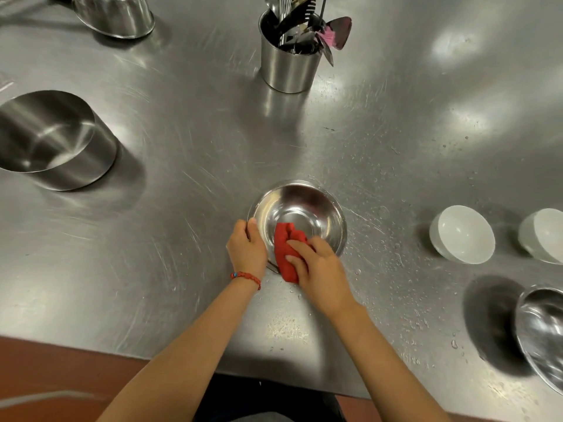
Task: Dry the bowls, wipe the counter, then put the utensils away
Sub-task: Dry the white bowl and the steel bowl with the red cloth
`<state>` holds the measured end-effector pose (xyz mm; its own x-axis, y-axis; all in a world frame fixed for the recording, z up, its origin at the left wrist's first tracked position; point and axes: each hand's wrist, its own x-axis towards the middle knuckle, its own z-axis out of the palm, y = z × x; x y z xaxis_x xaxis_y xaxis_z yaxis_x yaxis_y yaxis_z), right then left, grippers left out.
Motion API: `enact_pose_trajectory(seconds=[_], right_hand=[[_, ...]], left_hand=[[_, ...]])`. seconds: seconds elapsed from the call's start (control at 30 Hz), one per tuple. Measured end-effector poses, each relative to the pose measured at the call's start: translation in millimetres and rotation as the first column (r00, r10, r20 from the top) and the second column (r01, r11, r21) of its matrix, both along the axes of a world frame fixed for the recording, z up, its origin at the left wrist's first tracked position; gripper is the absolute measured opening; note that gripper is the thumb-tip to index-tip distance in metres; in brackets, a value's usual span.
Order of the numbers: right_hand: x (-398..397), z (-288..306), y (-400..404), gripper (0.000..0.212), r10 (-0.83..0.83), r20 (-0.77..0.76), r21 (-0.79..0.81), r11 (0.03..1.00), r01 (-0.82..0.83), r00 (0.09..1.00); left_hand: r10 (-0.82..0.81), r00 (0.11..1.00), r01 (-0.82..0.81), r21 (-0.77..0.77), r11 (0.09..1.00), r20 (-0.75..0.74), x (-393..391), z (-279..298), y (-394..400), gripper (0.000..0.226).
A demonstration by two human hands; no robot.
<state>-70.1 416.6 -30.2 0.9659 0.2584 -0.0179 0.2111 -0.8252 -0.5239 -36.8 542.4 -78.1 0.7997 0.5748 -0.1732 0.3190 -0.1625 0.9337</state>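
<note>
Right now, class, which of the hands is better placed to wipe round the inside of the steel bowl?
The right hand: it already presses the red cloth into the steel bowl, while the left hand grips the rim to steady it.

The brushed-steel counter (189,141) is showing scratches and water droplets. The polished steel bowl (307,208) is gleaming; the red cloth (285,254) is looking soft and matt.

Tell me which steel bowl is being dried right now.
The small steel bowl at centre: left hand grips its rim, right hand presses the red cloth inside. Others sit untouched.
</note>
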Motion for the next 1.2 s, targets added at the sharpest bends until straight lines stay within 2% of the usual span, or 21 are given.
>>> enact_pose_trajectory(seconds=[0.13,0.3,0.57,0.63,0.87,1.03,1.13,1.2], right_hand=[[-9,-2,-15,0.025,-0.042,0.116,0.007,0.999,0.041,0.992],[12,-6,-42,0.023,-0.262,0.226,-0.01,0.963,0.271,0.938],[83,-14,-23,0.034,-0.49,0.151,-0.008,0.868,0.496,0.859],[99,-14,-13,0.034,-0.454,0.146,-0.012,0.887,0.461,0.879],[105,-24,35,0.035,-0.172,0.062,0.071,0.983,0.168,0.983],[88,-23,41,0.031,0.07,0.076,0.128,0.989,-0.079,0.995],[84,-22,40,0.032,0.104,0.072,0.086,0.99,-0.11,0.992],[87,-20,39,0.034,0.056,0.081,-0.006,0.998,-0.055,0.995]], left_hand=[[-0.028,1.0,0.028,0.02,0.999,0.005,-1,-1,3,0.043],[-0.074,0.997,0.074,0.027,0.997,0.02,1,0,5,0.044],[-0.12,0.992,0.117,0.054,0.992,0.038,5,2,10,0.044],[-0.129,0.991,0.126,0.062,0.99,0.036,6,1,11,0.044],[-0.128,0.991,0.127,0.038,0.991,0.028,8,-1,13,0.044],[-0.136,0.99,0.133,0.05,0.99,0.043,8,-2,14,0.045],[-0.143,0.989,0.142,0.039,0.989,0.036,6,-2,14,0.045],[-0.151,0.988,0.15,0.026,0.988,0.027,6,0,15,0.045]])
